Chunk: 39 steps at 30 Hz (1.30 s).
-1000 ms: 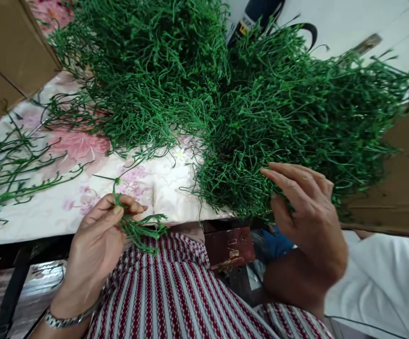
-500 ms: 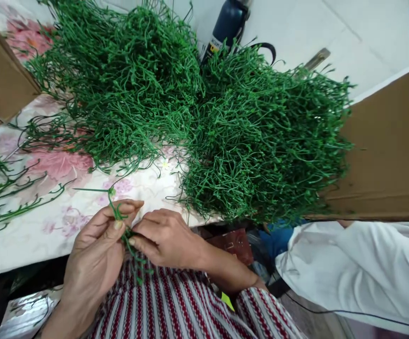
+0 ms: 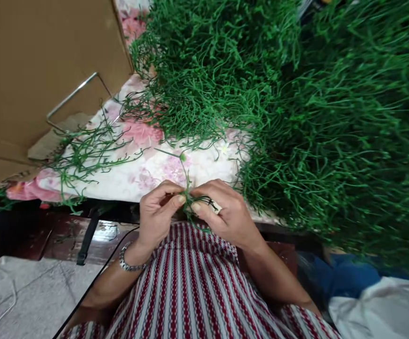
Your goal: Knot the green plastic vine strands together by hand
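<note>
A thin green plastic-looking plant stem (image 3: 182, 157) with curly side shoots is held upright in front of my striped top. My left hand (image 3: 158, 214) pinches it between thumb and forefinger, a metal watch on the wrist. On the other side, my right hand (image 3: 225, 214) pinches the same stem just beside the left thumb, with dark shoots showing between its fingers. The stem's top bends sharply to the left above my hands. Its lower shoots hang below the fingertips, partly covered by them.
A large heap of green stems (image 3: 222, 70) fills the back and right of the table. Several loose stems (image 3: 94, 150) lie at the left on the flowered tablecloth (image 3: 119, 183). A cardboard box (image 3: 49, 47) with a bent metal wire (image 3: 72, 96) stands behind them. White cloth (image 3: 384, 306) shows at lower right.
The view has turned left, showing more of the box and floor. My hands have come level, side by side, still pinching the stem.
</note>
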### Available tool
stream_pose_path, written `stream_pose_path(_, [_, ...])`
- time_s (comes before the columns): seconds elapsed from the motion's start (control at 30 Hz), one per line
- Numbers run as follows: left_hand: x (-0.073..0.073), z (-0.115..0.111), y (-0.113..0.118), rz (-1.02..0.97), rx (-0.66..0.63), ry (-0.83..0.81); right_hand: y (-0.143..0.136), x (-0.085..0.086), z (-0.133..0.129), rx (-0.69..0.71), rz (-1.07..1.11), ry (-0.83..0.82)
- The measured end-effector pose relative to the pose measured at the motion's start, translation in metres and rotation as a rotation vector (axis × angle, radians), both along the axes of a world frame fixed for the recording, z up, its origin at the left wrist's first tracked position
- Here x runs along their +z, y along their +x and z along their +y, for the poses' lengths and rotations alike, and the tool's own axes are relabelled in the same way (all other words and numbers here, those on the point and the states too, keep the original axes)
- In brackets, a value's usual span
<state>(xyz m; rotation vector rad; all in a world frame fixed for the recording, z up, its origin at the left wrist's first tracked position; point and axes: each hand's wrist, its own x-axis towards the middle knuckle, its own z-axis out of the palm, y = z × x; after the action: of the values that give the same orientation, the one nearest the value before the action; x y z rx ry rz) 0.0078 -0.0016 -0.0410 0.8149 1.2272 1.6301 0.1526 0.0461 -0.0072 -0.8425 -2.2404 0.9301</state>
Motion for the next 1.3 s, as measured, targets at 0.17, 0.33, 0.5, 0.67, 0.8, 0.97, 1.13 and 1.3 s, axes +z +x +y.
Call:
stream_pose_path(0.17, [0.001,-0.007,0.000,-0.128,-0.057,-0.057,-0.003,-0.004,0.000,0.024,0.073,-0.124])
stream_pose_path(0.33, [-0.002,-0.010,0.000,-0.194,-0.091,-0.087,-0.004,-0.011,-0.002,-0.032,0.116,-0.208])
stream_pose_path(0.5, [-0.004,-0.020,-0.004,0.016,-0.103,-0.048,-0.005,-0.011,-0.005,-0.097,0.051,-0.059])
stream_pose_path(0.67, [0.003,-0.023,-0.004,0.399,-0.119,0.042,-0.009,-0.011,-0.009,-0.118,0.054,-0.003])
stream_pose_path(0.8, [0.002,-0.019,-0.001,0.504,0.014,0.105,-0.014,-0.015,-0.014,-0.107,0.165,-0.298])
stream_pose_path(0.97, [-0.001,-0.019,0.001,0.430,0.029,0.184,-0.019,-0.021,-0.015,-0.076,0.346,-0.655])
stream_pose_path(1.13, [0.000,-0.022,-0.001,0.191,-0.158,0.148,-0.018,-0.021,-0.014,-0.020,0.323,-0.679])
stream_pose_path(1.3, [-0.003,-0.021,-0.001,0.063,-0.092,0.132,-0.015,-0.015,-0.014,-0.020,0.133,-0.430])
